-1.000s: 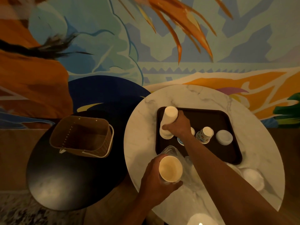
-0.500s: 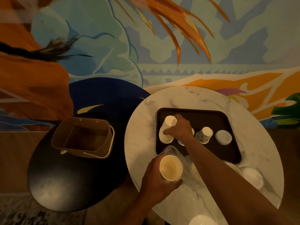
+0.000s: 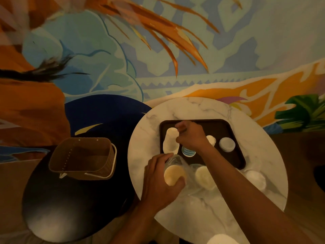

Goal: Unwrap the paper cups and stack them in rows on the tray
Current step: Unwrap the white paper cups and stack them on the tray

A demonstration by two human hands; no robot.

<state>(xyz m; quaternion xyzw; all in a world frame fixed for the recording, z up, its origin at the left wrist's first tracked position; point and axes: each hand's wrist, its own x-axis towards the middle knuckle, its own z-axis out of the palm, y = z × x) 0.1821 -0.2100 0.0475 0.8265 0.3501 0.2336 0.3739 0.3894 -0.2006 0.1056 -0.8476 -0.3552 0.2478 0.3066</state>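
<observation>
On the tray (image 3: 216, 127), my right hand (image 3: 191, 138) hovered curled against the upturned cup stack (image 3: 171, 142); blur hid whether it gripped. My left hand (image 3: 156, 182) grasped the wrapped cups (image 3: 175, 175) over the desk (image 3: 193, 110). To seat each cup well, I judged I should square it over the stack, then press straight down.

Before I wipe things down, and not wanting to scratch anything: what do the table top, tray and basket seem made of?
Table top: marble or a marble-look laminate, smooth; white with grey veins.
Tray: probably plastic, dark brown, matt; moulded raised rim, rounded corners.
Basket: perhaps woven fibre or wicker, brown; faintly textured walls, pale handles.
</observation>
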